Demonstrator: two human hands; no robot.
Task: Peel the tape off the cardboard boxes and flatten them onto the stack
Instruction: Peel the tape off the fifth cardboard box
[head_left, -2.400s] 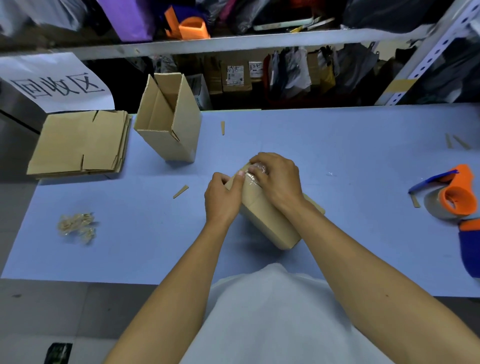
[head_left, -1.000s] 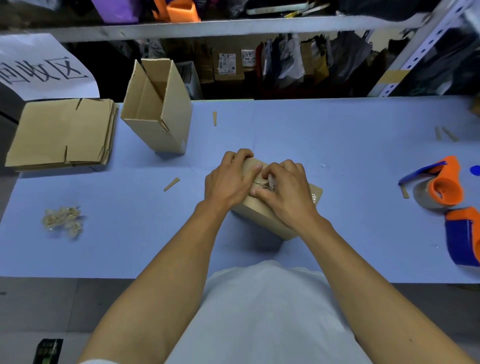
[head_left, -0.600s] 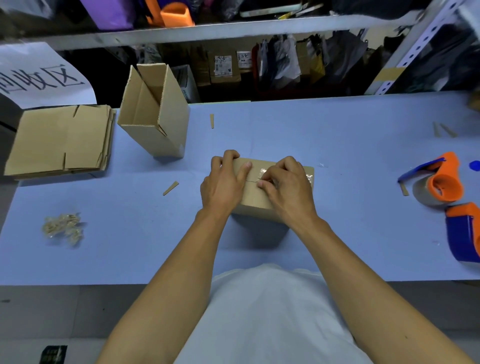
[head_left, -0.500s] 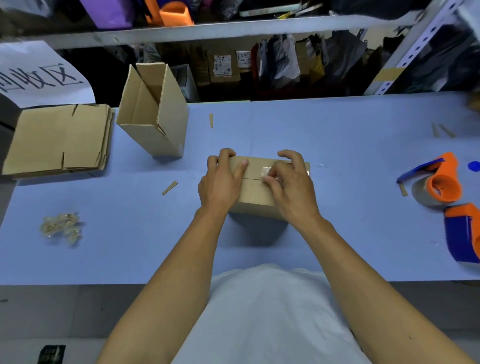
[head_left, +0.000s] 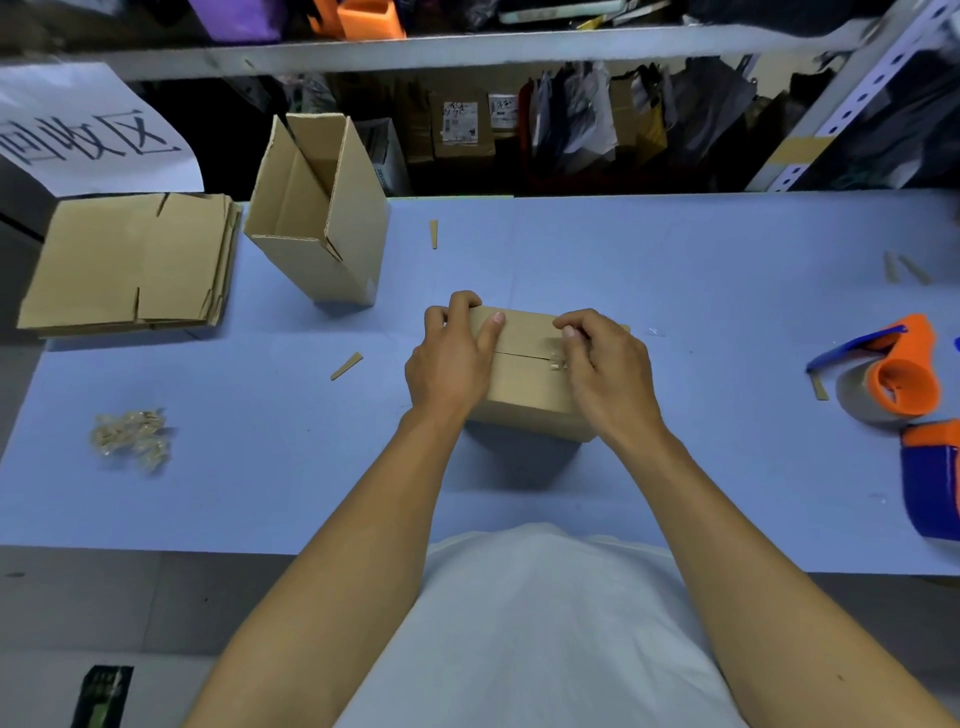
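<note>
A small closed cardboard box (head_left: 524, 382) stands on the blue table in front of me. My left hand (head_left: 452, 358) grips its left end, fingers curled over the far top edge. My right hand (head_left: 605, 374) pinches a strip of clear tape (head_left: 557, 361) along the box's top seam, bunched up at my fingertips. The seam to the left of the tape lies bare. A stack of flattened boxes (head_left: 130, 262) lies at the far left. An open, upright cardboard box (head_left: 317, 208) stands beside the stack.
A crumpled wad of peeled tape (head_left: 130, 439) lies at the left front. Two orange and blue tape dispensers (head_left: 893, 376) sit at the right edge. Small cardboard slivers (head_left: 347, 366) dot the table. Cluttered shelves run behind the table.
The box has been turned square to me. My right hand has pulled the tape rightward along the seam, baring more of it. My left hand still steadies the left end.
</note>
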